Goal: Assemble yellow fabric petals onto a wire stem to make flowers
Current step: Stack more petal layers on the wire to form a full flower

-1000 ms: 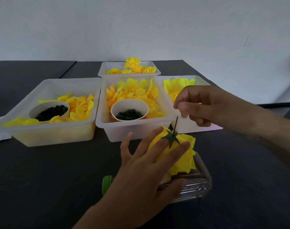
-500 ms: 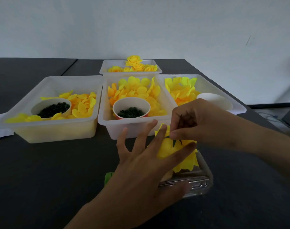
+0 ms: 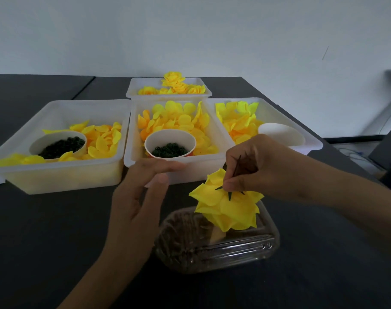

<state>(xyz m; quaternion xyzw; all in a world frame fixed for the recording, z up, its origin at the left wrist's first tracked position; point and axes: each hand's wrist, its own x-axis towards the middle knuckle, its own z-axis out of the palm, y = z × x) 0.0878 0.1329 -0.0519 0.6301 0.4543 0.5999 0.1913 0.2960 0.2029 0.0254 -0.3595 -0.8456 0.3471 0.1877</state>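
Yellow fabric flower (image 3: pixel 229 206) hangs at lower centre-right of the frame, above a clear plastic container (image 3: pixel 216 244). The right hand (image 3: pixel 257 166) pinches its dark wire stem (image 3: pixel 237 166) just above the green calyx (image 3: pixel 229 194), probably to seat it. The left hand (image 3: pixel 141 197), lower centre, is spread, holding nothing.

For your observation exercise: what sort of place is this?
Probably a handcraft assembly bench: white bins of loose yellow petals, a bin of finished flowers, and a right hand pinching a wire stem.
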